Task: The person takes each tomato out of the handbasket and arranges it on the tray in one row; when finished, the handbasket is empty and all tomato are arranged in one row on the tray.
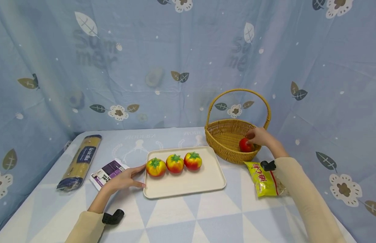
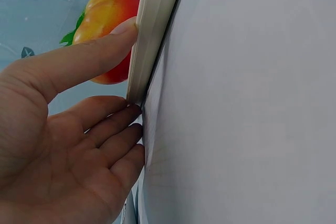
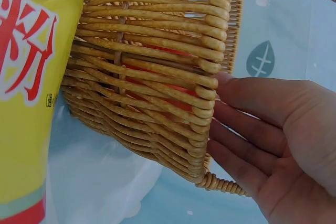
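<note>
My left hand (image 1: 126,179) touches the left end of a cream tray (image 1: 188,186). In the left wrist view its thumb rests against the tray's rim (image 2: 152,30), with the fingers extended at the edge. On the tray, three yellow-and-red toy fruits (image 1: 155,167) with green leafy tops stand in a row. My right hand (image 1: 260,136) reaches over the right rim of a wicker basket (image 1: 224,152) and holds a red round fruit (image 1: 245,145) inside it. In the right wrist view the weave hides most of that fruit, and the fingertips are hidden behind the rim.
A yellow bag of macaroni (image 1: 262,180) lies in front of the basket, beneath my right forearm. At the left is a long pack of spaghetti (image 1: 81,162), with a purple-and-white packet (image 1: 107,173) near my left hand. A blue patterned curtain (image 1: 175,50) hangs behind the table.
</note>
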A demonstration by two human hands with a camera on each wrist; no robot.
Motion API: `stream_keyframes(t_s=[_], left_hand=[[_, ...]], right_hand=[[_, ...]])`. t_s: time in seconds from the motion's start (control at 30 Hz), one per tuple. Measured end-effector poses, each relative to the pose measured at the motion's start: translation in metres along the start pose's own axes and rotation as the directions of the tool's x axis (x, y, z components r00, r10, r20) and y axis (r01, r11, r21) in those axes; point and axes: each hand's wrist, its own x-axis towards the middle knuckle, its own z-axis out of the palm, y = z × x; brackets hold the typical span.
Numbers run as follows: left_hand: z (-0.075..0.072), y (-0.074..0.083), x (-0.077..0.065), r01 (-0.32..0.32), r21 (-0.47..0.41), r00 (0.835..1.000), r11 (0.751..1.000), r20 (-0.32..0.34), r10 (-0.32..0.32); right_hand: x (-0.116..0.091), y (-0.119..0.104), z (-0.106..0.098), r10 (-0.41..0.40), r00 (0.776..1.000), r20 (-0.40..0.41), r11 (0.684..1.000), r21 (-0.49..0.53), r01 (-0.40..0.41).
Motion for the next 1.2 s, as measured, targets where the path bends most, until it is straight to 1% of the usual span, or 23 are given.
stream_keyframes(t_s=[0.2, 0.47, 0.67, 0.8, 0.97, 1.03, 1.2], left_hand=[[0.0, 0.001, -0.001, 0.014, -0.002, 1.0, 1.0, -0.003, -0.014], [0.001, 0.002, -0.002, 0.014, 0.004, 1.0, 1.0, -0.008, -0.014], [0.0, 0.002, -0.003, 0.01, 0.002, 1.0, 1.0, -0.009, -0.01], [0.001, 0.002, -0.003, 0.001, -0.003, 1.0, 1.0, -0.009, -0.001], [0.002, 0.002, -0.002, -0.001, -0.012, 1.0, 1.0, -0.004, 0.001], [0.001, 0.001, -0.002, -0.001, -0.013, 1.0, 1.0, -0.004, 0.0], [0.001, 0.001, -0.001, 0.002, -0.014, 1.0, 1.0, -0.004, -0.002]], right_hand=[[0.002, 0.0, 0.004, 0.025, 0.999, -0.023, 0.999, 0.037, -0.025], [0.009, 0.001, 0.011, 0.101, 0.994, -0.028, 0.989, 0.114, -0.097], [0.013, 0.001, 0.016, 0.122, 0.992, -0.036, 0.989, 0.091, -0.118], [0.013, 0.0, 0.02, 0.115, 0.993, -0.038, 0.992, 0.063, -0.113], [0.014, -0.001, 0.023, 0.051, 0.997, -0.053, 0.998, 0.041, -0.049], [0.015, -0.001, 0.024, 0.026, 0.998, -0.06, 0.999, 0.039, -0.024], [0.017, 0.0, 0.025, 0.015, 0.998, -0.061, 0.997, 0.07, -0.011]])
